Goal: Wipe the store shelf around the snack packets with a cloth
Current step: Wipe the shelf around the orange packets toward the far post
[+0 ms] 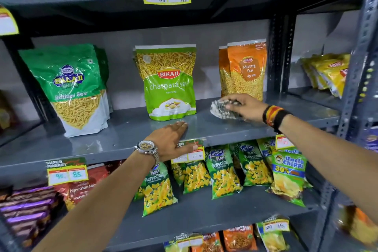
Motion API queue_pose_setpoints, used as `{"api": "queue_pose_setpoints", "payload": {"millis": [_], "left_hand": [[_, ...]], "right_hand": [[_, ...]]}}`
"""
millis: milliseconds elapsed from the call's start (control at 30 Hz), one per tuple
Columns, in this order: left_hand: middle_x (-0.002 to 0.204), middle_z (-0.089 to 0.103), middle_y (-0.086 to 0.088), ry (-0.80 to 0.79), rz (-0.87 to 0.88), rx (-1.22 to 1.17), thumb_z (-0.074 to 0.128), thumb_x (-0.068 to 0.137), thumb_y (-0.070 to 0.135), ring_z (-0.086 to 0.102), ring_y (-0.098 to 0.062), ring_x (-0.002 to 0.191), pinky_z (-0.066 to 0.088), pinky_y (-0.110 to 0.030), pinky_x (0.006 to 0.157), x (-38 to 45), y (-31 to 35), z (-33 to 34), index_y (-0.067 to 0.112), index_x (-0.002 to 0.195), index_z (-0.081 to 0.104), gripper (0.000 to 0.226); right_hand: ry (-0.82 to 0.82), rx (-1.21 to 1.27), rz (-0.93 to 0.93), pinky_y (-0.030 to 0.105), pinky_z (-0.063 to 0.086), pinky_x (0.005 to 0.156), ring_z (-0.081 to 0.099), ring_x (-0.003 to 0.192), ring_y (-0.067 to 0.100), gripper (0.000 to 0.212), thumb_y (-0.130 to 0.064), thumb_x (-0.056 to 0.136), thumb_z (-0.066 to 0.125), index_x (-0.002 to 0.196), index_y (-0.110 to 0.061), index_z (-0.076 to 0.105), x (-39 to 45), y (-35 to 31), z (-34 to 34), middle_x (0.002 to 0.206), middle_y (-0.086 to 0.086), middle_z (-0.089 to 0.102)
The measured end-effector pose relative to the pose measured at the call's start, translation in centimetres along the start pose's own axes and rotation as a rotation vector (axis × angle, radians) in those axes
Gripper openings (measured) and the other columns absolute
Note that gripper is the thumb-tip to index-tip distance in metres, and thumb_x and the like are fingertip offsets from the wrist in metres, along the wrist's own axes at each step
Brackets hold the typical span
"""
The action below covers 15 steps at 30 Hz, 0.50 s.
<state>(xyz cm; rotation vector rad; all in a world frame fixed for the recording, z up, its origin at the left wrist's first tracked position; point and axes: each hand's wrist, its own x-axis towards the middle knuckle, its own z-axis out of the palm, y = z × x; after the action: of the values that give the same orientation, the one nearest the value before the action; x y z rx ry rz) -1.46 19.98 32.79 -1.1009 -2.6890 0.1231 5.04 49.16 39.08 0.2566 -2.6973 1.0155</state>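
Between two Bikaji packets (169, 82), right hand (245, 108) grips cloth (221, 109); left hand (173, 141) lies flat, open on shelf (114, 141).

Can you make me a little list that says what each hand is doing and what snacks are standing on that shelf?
Place: grey store shelf
Left hand: flat on the shelf's front edge, open, holding nothing
Right hand: fingers closed on a crumpled cloth, pressed on the shelf
Cloth spot: between the middle green packet and the orange packets
Other snack: big green packet on the left, standing
Wrists: watch on left, bands on right
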Motion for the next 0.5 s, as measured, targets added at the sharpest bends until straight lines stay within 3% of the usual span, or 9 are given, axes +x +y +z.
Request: {"api": "queue_pose_setpoints", "payload": {"millis": [67,133,267,367,500], "left_hand": [[0.171,0.02,-0.007,0.004,0.01,0.001,0.031,0.092,0.082,0.028,-0.024,0.154,0.028,-0.042,0.124,0.9,0.6,0.1,0.013,0.163,0.018,0.101],[0.171,0.018,-0.007,0.002,0.013,-0.007,0.034,0.093,0.08,0.026,-0.024,0.155,0.026,-0.041,0.125,1.4,0.6,0.4,0.012,0.164,0.017,0.099],[0.172,0.014,-0.006,0.019,0.026,-0.007,0.033,0.094,0.079,0.019,-0.022,0.157,0.019,-0.039,0.127,1.5,0.3,1.2,0.012,0.164,0.014,0.098],[0.172,0.012,-0.004,0.023,0.026,-0.016,0.032,0.094,0.08,0.017,-0.02,0.158,0.015,-0.035,0.126,1.6,0.3,1.4,0.014,0.164,0.013,0.099],[0.173,0.012,-0.003,0.037,0.02,-0.024,0.03,0.091,0.082,0.016,-0.019,0.158,0.012,-0.03,0.125,1.7,0.1,1.5,0.016,0.165,0.011,0.101]], "right_hand": [[0.129,0.038,0.028,0.026,0.041,0.1,0.058,0.108,0.009,0.032,-0.02,0.096,0.053,0.128,-0.019,0.058,3.1,0.1,0.5,0.13,0.005,0.058],[0.189,0.055,0.064,0.028,0.037,0.1,0.055,0.12,0.025,0.031,-0.016,0.095,0.053,0.126,-0.015,0.059,6.2,0.4,1.5,0.13,0.01,0.06],[0.253,0.056,0.126,0.025,0.041,0.094,0.058,0.116,0.03,0.031,-0.012,0.094,0.054,0.123,-0.009,0.06,12.0,1.8,3.9,0.126,0.015,0.062],[0.272,0.013,0.159,0.034,0.049,0.097,0.06,0.111,0.034,0.029,-0.014,0.091,0.053,0.118,-0.009,0.062,16.1,3.1,5.0,0.123,0.018,0.064],[0.235,-0.061,0.2,0.045,0.055,0.086,0.063,0.099,0.037,0.028,-0.02,0.086,0.052,0.109,-0.01,0.065,22.5,5.8,6.1,0.111,0.018,0.068]]}}
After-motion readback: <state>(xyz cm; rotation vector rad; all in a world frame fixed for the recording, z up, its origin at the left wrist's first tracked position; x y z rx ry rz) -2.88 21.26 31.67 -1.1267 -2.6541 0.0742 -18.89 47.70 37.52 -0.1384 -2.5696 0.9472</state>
